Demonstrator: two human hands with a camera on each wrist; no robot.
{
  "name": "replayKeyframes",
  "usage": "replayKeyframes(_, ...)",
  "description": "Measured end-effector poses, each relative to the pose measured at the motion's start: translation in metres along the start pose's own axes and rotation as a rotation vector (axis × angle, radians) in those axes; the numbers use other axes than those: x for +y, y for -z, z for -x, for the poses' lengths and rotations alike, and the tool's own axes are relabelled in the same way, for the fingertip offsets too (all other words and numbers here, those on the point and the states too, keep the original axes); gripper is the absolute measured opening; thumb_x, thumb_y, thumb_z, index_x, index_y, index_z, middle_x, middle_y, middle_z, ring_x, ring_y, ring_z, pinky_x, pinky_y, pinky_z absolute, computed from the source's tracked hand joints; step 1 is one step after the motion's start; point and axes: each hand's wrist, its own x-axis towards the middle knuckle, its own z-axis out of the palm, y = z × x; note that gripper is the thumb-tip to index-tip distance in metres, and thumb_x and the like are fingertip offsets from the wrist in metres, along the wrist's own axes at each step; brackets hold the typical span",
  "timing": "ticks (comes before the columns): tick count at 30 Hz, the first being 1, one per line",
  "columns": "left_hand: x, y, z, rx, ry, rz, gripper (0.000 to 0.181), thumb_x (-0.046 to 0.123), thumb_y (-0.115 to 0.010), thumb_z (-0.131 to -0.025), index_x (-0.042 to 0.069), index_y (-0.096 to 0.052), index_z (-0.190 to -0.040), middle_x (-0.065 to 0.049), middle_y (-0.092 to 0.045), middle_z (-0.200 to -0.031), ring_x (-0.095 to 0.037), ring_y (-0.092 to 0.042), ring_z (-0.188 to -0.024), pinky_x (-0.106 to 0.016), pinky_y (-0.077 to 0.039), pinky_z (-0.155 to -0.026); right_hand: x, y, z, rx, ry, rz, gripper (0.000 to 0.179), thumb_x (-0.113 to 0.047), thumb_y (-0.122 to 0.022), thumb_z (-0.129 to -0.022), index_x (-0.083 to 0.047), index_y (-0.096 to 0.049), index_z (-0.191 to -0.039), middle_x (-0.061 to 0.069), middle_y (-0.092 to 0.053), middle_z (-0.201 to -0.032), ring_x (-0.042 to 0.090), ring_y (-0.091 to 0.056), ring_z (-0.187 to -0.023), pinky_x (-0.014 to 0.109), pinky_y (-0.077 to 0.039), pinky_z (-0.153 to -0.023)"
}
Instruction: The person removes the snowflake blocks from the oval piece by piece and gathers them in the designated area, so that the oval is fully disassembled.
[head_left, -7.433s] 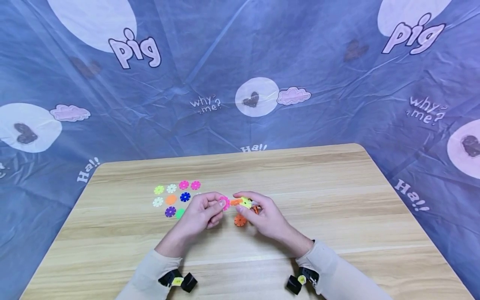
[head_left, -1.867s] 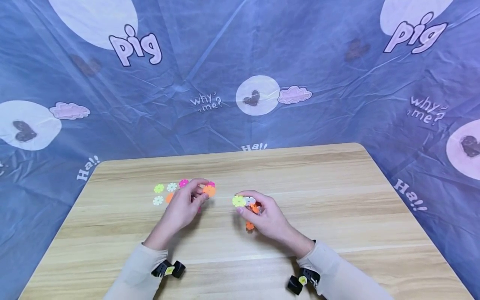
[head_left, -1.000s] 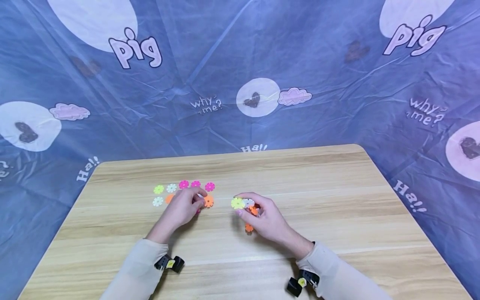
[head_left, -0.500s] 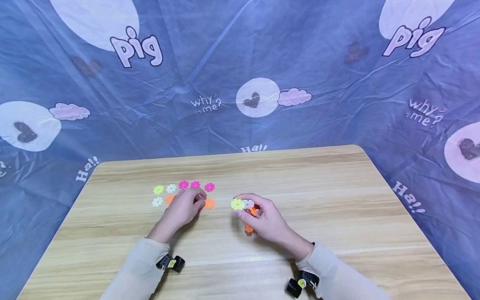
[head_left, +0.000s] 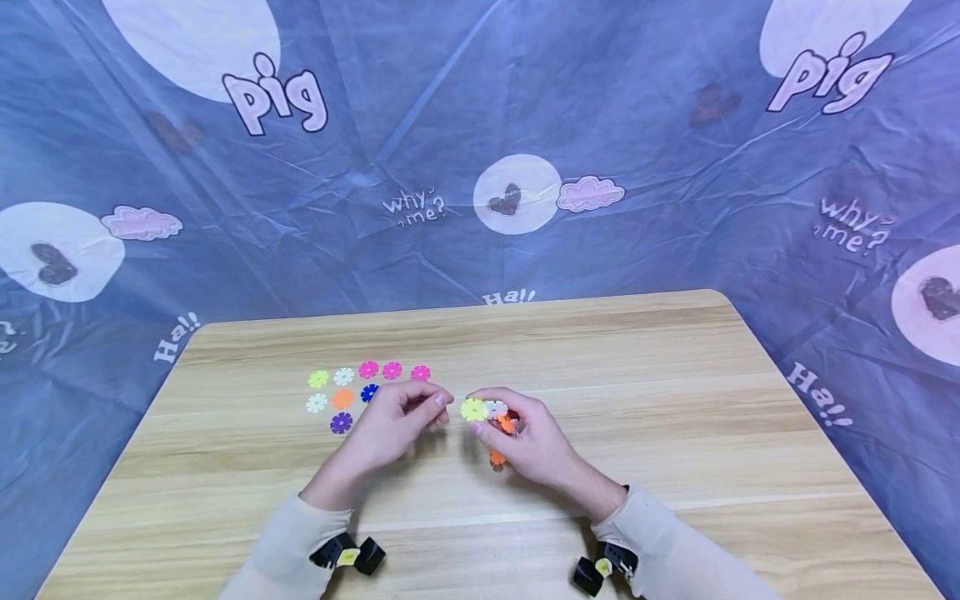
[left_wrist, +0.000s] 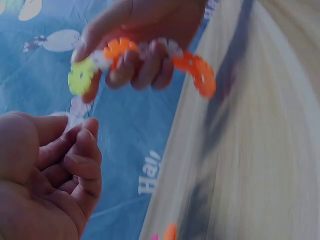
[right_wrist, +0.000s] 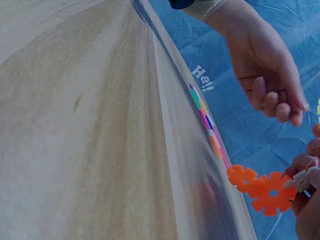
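My right hand grips a curved chain of joined toy snowflake discs. A yellow disc forms its left end, held out past the thumb and fingertips. White and orange discs follow, partly hidden by the fingers. From the other side of the hand hang two orange discs, close over the table. Just left of the yellow disc is my left hand, thumb and index fingertips brought together and the other fingers curled. I cannot tell whether a disc is pinched there.
Loose discs lie flat on the wooden table at the left, among them a purple disc, an orange disc and a pink disc. My left hand covers part of the group. A blue printed cloth hangs behind.
Pink and orange discs have come off the chain and been laid on the table by my left hand. That hand then moved right, near the yellow disc. My right hand stays nearly still.
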Motion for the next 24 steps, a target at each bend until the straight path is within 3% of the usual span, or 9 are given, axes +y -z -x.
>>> replayKeyframes(5,0.006,-0.008,0.001,-0.091,-0.021,0.092,0.028,0.016,-0.059,-0.111,-0.008,-0.074,-0.108,-0.024,-0.073,-0.088,-0.014,-0.062,-0.069,-0.021,-0.051,-0.060,-0.002,0.000,0.001,-0.004,0.032,0.000,0.034,-0.008,-0.076,-0.098,-0.006,-0.072,-0.132,0.013,-0.076,-0.112,0.002,-0.062,-0.073,0.023,-0.058,-0.063)
replayKeyframes(10,0.008,-0.013,0.001,-0.149,0.016,0.214,0.034,0.015,-0.059,-0.111,-0.015,-0.071,-0.103,-0.006,-0.070,-0.076,-0.006,-0.055,-0.062,-0.017,-0.043,-0.053,-0.004,0.000,0.001,-0.024,0.042,0.008,0.034,-0.009,-0.078,-0.098,-0.011,-0.073,-0.131,0.009,-0.076,-0.114,0.004,-0.063,-0.079,0.022,-0.057,-0.068)
replayKeyframes(12,0.008,-0.014,0.001,-0.148,0.045,0.259,0.033,0.015,-0.059,-0.111,-0.016,-0.071,-0.105,0.001,-0.069,-0.075,-0.005,-0.054,-0.061,-0.016,-0.042,-0.052,-0.005,0.000,0.001,-0.039,0.033,0.005,0.035,-0.011,-0.078,-0.099,-0.011,-0.072,-0.133,0.009,-0.076,-0.113,0.005,-0.063,-0.081,0.022,-0.057,-0.069)
replayKeyframes(16,0.006,-0.012,0.001,-0.128,0.088,0.341,0.031,0.013,-0.058,-0.110,-0.015,-0.070,-0.105,0.004,-0.069,-0.073,-0.003,-0.052,-0.058,-0.015,-0.039,-0.050,-0.005,0.004,0.002,-0.036,0.004,0.005,0.041,-0.013,-0.078,-0.099,-0.007,-0.068,-0.138,0.008,-0.072,-0.106,0.006,-0.065,-0.080,0.024,-0.058,-0.069)
replayKeyframes(22,0.002,-0.010,0.002,-0.097,0.130,0.441,0.024,0.013,-0.059,-0.110,-0.003,-0.073,-0.099,0.005,-0.068,-0.071,-0.003,-0.051,-0.055,-0.016,-0.037,-0.048,-0.002,0.012,0.002,-0.032,-0.006,-0.050,0.045,-0.006,-0.076,-0.098,0.001,-0.064,-0.141,0.013,-0.069,-0.103,0.013,-0.070,-0.077,0.027,-0.060,-0.081)
replayKeyframes(24,0.002,-0.009,0.003,-0.088,0.142,0.464,0.022,0.013,-0.059,-0.110,0.001,-0.073,-0.099,0.005,-0.068,-0.071,-0.003,-0.051,-0.055,-0.016,-0.037,-0.048,-0.002,0.013,0.002,-0.045,-0.012,-0.069,0.044,-0.006,-0.076,-0.098,-0.001,-0.065,-0.140,0.017,-0.070,-0.110,0.014,-0.072,-0.085,0.027,-0.059,-0.085)
